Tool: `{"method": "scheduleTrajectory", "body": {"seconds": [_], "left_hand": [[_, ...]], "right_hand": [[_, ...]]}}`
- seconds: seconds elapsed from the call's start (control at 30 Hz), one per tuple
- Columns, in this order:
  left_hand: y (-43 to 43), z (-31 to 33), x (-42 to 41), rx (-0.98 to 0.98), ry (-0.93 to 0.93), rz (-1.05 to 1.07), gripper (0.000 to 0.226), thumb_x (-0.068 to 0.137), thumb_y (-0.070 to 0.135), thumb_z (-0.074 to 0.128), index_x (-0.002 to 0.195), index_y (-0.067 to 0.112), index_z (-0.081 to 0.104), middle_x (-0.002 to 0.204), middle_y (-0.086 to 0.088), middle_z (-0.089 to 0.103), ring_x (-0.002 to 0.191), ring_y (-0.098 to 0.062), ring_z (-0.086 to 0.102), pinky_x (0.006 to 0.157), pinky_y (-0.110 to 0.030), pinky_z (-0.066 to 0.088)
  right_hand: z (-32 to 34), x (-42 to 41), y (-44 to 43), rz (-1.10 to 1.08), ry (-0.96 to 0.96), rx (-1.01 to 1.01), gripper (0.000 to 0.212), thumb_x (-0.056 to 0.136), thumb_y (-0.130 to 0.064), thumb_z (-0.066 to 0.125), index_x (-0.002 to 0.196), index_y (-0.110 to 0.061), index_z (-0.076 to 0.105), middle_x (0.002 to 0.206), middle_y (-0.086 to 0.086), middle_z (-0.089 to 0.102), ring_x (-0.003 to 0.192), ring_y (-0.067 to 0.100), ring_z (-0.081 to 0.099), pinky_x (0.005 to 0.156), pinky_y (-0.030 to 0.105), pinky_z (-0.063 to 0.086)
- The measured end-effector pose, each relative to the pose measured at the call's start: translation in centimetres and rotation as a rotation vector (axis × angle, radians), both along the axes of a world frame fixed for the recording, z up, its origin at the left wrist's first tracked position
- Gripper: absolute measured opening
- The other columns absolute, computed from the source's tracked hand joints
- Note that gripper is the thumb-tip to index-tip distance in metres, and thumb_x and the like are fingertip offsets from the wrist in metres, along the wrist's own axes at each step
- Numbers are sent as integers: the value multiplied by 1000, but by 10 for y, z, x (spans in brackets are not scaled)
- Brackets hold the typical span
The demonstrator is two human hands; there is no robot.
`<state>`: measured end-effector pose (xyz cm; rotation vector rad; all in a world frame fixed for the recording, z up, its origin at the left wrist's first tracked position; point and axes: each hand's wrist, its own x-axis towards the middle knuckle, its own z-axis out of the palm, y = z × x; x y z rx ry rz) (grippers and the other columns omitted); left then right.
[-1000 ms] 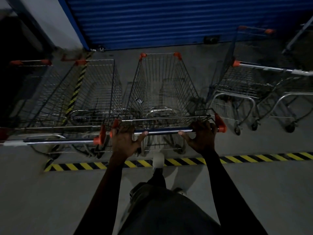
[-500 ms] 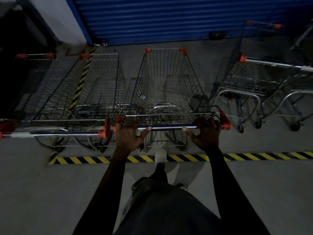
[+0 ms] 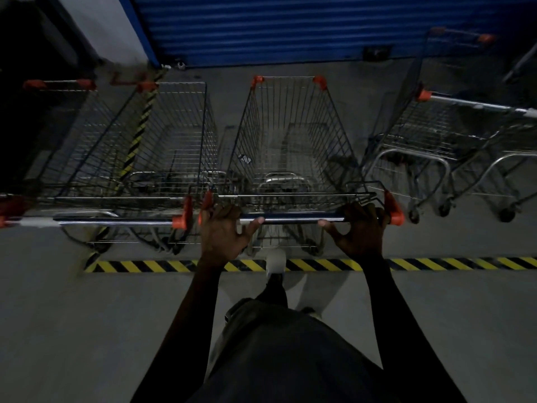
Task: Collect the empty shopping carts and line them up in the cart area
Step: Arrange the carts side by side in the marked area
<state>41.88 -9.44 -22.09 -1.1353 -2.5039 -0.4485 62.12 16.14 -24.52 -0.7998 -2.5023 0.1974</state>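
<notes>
Noting position first, observer one asked: "Where did the cart [image 3: 290,135] stand?"

Two: "Empty, nose toward the blue shutter [image 3: 290,24], rear wheels just inside the hazard stripe [image 3: 436,263]. It was just beside a neighbour cart [image 3: 174,141] on its left, the handle ends close to touching. More carts [image 3: 430,135] stood apart on the right, angled."

One: "Hands?"

Two: "Left hand [image 3: 220,231] and right hand [image 3: 363,231] were both on the handle bar [image 3: 290,219], one by each orange end cap. Fingers were curled over the top and thumbs lay along the bar."

One: "Step in hand?"

Two: "Squaring it into the row, I judged. The two handles looked about level, so little travel remained."

One: "How to finish well?"

Two: "Push evenly through both hands so the nose ran straight at the shutter. Leave a thin gap so the orange caps didn't snag. Stop where the bar matched the neighbour's line. The shoe [image 3: 276,260] sat on the stripe, close behind the wheels, so short steps."
</notes>
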Motion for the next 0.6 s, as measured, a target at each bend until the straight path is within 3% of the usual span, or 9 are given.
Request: {"method": "scheduleTrajectory", "body": {"seconds": [0.07,0.2,0.27,0.33,0.4,0.43,0.5,0.57,0.6], "left_hand": [[1,-1,6,52,-50,46,57,96,67,58,83,13,73,88,-2,70,100,-24,66,116,-55,34],[2,14,38,526,-210,119,31,102,32,62,86,6,65,117,-6,59,126,-35,55,105,-47,43],[5,13,61,607,-343,107,27,101,27,62,78,13,62,99,-2,59,100,-31,63,87,-41,48],[4,-4,73,774,-761,264,31,102,30,58,71,28,60,71,3,57,77,-27,57,70,-39,47],[-2,-14,70,1029,-1306,597,37,105,25,51,72,30,67,61,9,64,79,-24,60,65,-33,43],[-7,-19,64,1103,-1462,637,44,107,26,45,74,31,74,59,14,67,75,-19,64,63,-29,45],[-21,-15,50,1332,-1590,359,45,106,36,42,85,39,82,67,17,72,46,0,58,52,-18,45],[-31,-4,31,1619,-1661,-168,38,100,47,49,124,33,74,100,2,78,41,-4,55,48,-17,43],[-35,-5,23,1708,-1699,-280,46,103,46,48,141,26,63,114,-6,76,46,-10,59,55,-22,49]], "right_hand": [[-1,2,1,7,13,-3,61,88,-79,56,92,-20,72,98,-3,68,105,28,59,96,46,32],[1,4,4,43,52,-6,50,85,-72,69,91,-23,75,96,-5,70,102,27,60,90,37,27],[0,4,4,41,54,-36,47,84,-71,71,90,-25,75,96,-5,70,104,26,60,92,40,28],[-1,4,6,40,48,-46,46,85,-72,70,91,-27,75,95,-6,70,105,26,60,94,46,32],[-1,4,6,38,66,-48,46,85,-72,69,91,-27,76,96,-6,71,105,27,61,95,49,33],[-1,4,5,42,73,-51,46,85,-71,70,90,-26,76,95,-6,71,104,27,61,94,49,33],[0,4,6,44,76,-62,45,85,-70,70,90,-26,75,94,-5,71,103,28,61,94,50,34],[2,4,5,40,57,-76,43,86,-69,70,90,-26,74,95,-6,71,104,28,62,95,53,35],[3,4,5,45,53,-73,42,86,-69,71,90,-27,74,95,-6,70,104,28,62,95,53,35]]}}
